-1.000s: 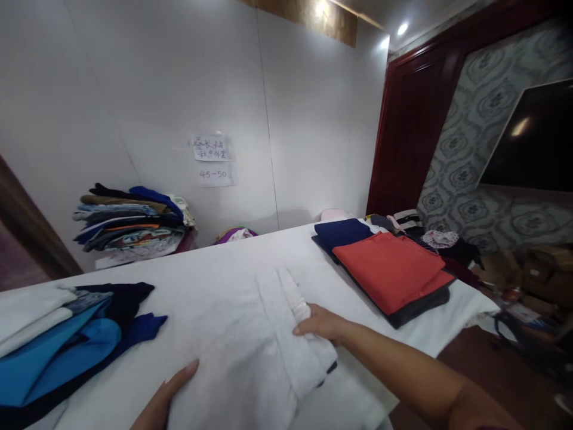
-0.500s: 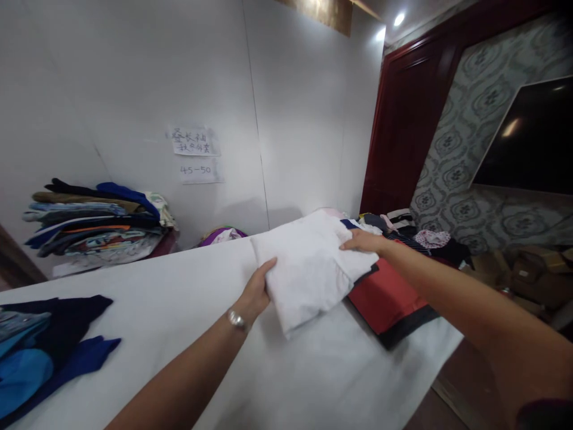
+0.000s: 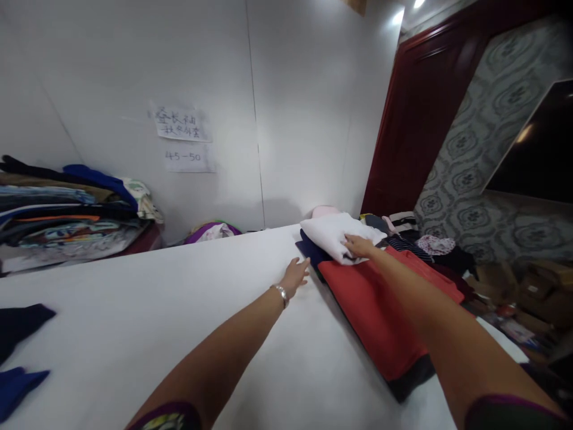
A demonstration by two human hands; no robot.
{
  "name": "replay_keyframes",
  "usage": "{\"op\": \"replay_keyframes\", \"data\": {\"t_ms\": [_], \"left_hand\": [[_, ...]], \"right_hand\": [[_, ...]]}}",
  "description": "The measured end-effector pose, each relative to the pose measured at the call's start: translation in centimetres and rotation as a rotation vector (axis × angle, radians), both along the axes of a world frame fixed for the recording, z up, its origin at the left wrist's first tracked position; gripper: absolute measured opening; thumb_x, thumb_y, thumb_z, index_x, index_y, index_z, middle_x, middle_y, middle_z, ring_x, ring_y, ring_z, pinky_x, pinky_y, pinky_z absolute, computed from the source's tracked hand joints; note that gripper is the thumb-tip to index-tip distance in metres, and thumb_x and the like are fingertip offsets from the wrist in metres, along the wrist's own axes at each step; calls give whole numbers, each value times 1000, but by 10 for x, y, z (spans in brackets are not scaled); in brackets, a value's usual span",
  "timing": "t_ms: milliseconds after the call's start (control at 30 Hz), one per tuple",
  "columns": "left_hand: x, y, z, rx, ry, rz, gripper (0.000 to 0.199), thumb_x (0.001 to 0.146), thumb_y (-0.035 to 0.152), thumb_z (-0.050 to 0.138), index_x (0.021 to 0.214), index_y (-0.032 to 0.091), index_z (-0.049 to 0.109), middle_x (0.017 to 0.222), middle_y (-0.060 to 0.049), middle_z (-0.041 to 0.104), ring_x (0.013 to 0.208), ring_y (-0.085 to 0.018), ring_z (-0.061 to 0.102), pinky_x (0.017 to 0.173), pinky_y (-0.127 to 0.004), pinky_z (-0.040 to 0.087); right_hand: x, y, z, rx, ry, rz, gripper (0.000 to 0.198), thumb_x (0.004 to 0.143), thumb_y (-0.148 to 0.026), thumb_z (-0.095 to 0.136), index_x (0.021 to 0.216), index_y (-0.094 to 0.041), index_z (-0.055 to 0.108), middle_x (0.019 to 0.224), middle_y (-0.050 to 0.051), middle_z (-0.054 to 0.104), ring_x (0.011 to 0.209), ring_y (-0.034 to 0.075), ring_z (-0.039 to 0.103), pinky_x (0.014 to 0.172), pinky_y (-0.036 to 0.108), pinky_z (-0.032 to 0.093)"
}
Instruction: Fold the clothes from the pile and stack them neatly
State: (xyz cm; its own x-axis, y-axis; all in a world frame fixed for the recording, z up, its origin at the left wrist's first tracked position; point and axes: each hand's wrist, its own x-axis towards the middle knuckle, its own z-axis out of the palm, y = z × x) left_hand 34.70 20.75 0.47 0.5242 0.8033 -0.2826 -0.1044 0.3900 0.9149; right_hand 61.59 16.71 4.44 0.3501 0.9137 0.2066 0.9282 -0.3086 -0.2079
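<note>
A folded white garment (image 3: 333, 230) rests on top of a navy folded cloth (image 3: 312, 252) at the back of a pile. My right hand (image 3: 359, 246) lies on the garment's near right part, fingers apart and touching the fabric. To the left of the pile, my left hand (image 3: 295, 277) hovers above the white table, open with fingers spread and nothing in it. A red garment (image 3: 358, 301) with a dark lower edge spreads beneath my right forearm, which covers part of it.
The white table (image 3: 170, 322) runs along the wall. A tall stack of folded clothes (image 3: 76, 209) stands at the left. Dark blue garments (image 3: 22, 325) lie at the near left edge. Loose clothes (image 3: 436, 245) are heaped behind the pile, with cardboard boxes (image 3: 532, 286) at far right.
The white garment has moved away and to the right onto the pile. My left hand has let go of it and opened. The view has turned to the right.
</note>
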Motion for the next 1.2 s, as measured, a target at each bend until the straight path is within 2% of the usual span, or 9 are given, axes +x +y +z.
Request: {"op": "replay_keyframes", "data": {"t_ms": [100, 200, 333, 467, 633, 733, 867, 1033, 1200], "left_hand": [[-42, -13, -23, 107, 123, -7, 60, 72, 33, 76, 125, 16, 52, 133, -20, 53, 112, -28, 58, 94, -41, 46], [-89, -27, -48, 381, 257, -52, 45, 70, 34, 75, 111, 19, 64, 121, -14, 63, 108, -27, 60, 99, -40, 44], [-136, -45, -77, 811, 446, -175, 42, 75, 34, 68, 116, 24, 65, 134, -9, 58, 126, -28, 49, 112, -45, 32], [-145, -56, -82, 1134, 572, -292, 39, 86, 29, 52, 122, 23, 62, 137, -9, 55, 129, -26, 46, 113, -47, 31], [-141, -57, -78, 1234, 617, -291, 36, 88, 26, 48, 121, 21, 63, 133, -10, 58, 126, -26, 49, 110, -47, 36], [-142, -57, -79, 1261, 615, -271, 35, 88, 25, 49, 119, 22, 63, 132, -9, 59, 125, -25, 50, 109, -45, 39], [-142, -57, -80, 1294, 631, -264, 34, 86, 22, 50, 118, 21, 63, 130, -9, 60, 123, -24, 51, 107, -45, 41], [-140, -57, -80, 1335, 624, -238, 33, 84, 19, 52, 114, 21, 64, 127, -8, 62, 120, -23, 53, 105, -45, 43], [-139, -55, -81, 1357, 619, -225, 31, 84, 19, 52, 112, 21, 64, 125, -8, 63, 119, -24, 55, 104, -45, 45]], "right_hand": [[-7, -5, -19, -80, 8, 7, 51, 91, -49, 44, 133, -22, 52, 142, 13, 49, 133, 35, 39, 106, 62, 22], [-15, -14, -12, -81, 14, -3, 54, 94, -50, 35, 137, -21, 47, 147, 13, 41, 138, 34, 32, 108, 63, 17], [-54, -25, -5, 3, -38, 184, 70, 88, -58, 44, 148, -24, 30, 157, 11, 23, 144, 31, 16, 112, 57, 15], [-96, -17, -8, -49, -158, 273, 81, 78, -51, 63, 148, -28, 29, 159, 12, 11, 143, 40, 10, 106, 62, 25], [-111, 10, -7, -66, -92, 55, 72, 80, -34, 63, 146, -26, 34, 158, 17, 11, 139, 49, 11, 93, 64, 38], [-110, 20, -6, -32, -47, -26, 66, 83, -23, 56, 145, -23, 36, 155, 21, 14, 134, 50, 23, 90, 61, 40], [-95, 27, 13, -16, -124, -39, 59, 81, -14, 47, 139, -23, 44, 140, 18, 43, 113, 33, 54, 87, 43, 46], [-73, 32, 43, 30, -150, -121, 56, 84, -11, 38, 140, -17, 42, 131, 14, 53, 115, 27, 53, 92, 34, 43], [-110, 30, 11, -21, -180, -80, 47, 86, -11, 41, 131, -23, 51, 134, 13, 48, 111, 27, 53, 85, 35, 46]]}}
